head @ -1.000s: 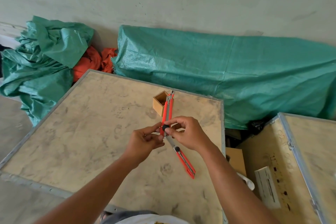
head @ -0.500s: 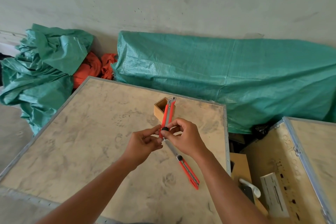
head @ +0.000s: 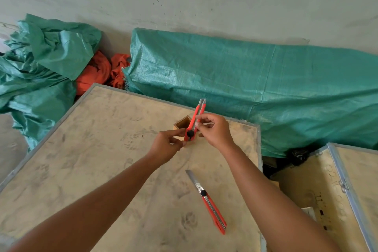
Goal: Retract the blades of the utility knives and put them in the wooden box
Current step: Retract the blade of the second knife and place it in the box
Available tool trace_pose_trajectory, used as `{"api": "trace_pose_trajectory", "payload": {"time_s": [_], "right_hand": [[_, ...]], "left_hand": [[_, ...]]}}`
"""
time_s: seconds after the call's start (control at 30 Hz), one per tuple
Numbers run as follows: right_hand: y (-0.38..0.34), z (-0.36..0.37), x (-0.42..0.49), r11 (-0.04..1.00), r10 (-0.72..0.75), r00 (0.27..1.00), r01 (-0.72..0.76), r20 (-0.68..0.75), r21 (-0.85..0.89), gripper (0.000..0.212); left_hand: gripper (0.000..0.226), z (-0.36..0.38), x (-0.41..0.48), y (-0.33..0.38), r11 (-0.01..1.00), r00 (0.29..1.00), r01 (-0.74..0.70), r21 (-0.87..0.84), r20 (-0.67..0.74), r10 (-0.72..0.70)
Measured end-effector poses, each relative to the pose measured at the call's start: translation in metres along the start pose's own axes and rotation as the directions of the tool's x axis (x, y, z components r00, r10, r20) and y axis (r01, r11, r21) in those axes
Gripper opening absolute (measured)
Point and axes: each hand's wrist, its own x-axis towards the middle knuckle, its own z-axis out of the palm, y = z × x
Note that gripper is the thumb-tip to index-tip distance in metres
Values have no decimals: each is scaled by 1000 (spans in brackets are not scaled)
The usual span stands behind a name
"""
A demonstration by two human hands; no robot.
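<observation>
Now lifted upright over small open wooden box (head: pixel 182 124) by both hands, right (head: pixel 214 132) pinching red utility knife (head: pixel 194 121), left (head: pixel 168 146) at base; second red knife (head: pixel 210 203) uncovered on plywood worktop (head: pixel 86 161), blade still out

Even, soft daylight, moderately bright; source not visible. Shadows faint, no glare. Wide-angle bowing at frame edges. Slight softness overall; green tarp (head: pixel 255 88) weave resolves clearly at far right.
</observation>
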Motion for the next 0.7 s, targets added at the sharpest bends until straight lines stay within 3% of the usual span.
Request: {"api": "trace_pose_trajectory", "payload": {"time_s": [0.07, 0.23, 0.3, 0.47, 0.7], "right_hand": [[7, 11, 15, 998, -6, 997, 1, -82, -61, 23], [23, 42, 30, 972, -88, 981, 46, -174, -230, 25], [30, 51, 33, 957, -112, 981, 64, -156, -284, 26], [48, 66, 35, 912, -129, 991, 103, -39, -397, 28], [57, 70, 32, 906, -121, 992, 124, 32, -404, 31]], "left_hand": [[41, 4, 24, -7, 991, 999, 7, 134, -46, -1], [80, 18, 69, -36, 898, 994, 90, 431, -91, -56], [87, 22, 79, -42, 884, 994, 109, 455, -77, -83], [75, 27, 92, -51, 887, 994, 106, 450, -67, -85], [71, 28, 93, -59, 904, 995, 93, 417, -75, -67]]}}
